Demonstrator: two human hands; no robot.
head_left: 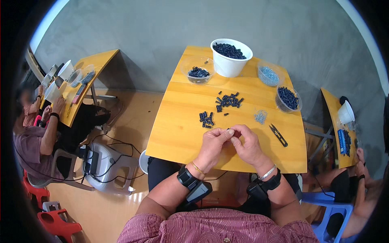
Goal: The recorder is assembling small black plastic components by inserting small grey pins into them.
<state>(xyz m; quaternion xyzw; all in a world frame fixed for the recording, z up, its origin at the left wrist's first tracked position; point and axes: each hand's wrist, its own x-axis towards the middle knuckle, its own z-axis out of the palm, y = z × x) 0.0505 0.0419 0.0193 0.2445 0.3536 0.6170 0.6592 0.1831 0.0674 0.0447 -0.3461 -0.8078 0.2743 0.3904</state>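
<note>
Above the near part of the wooden table, my left hand (214, 145) and my right hand (248, 146) meet, thumbs and fingertips pinched together. A dark speck shows at the fingertips, but the fingers hide what they hold. Just beyond my left hand lies a small pile of black plastic parts (206, 119). A larger heap of black parts (230, 101) lies farther back. Past my right hand is a little pile of thin silvery pins or screws (260, 116), too small to tell. Black thread snips (278, 135) rest to the right of it.
At the table's back stand a white bucket (231, 68) of black parts and a clear bowl (198, 79) of dark pieces. On the right are a tub of silvery bits (269, 76) and a bowl of black parts (288, 99). People work at side tables; a grey stool (107, 168) stands left.
</note>
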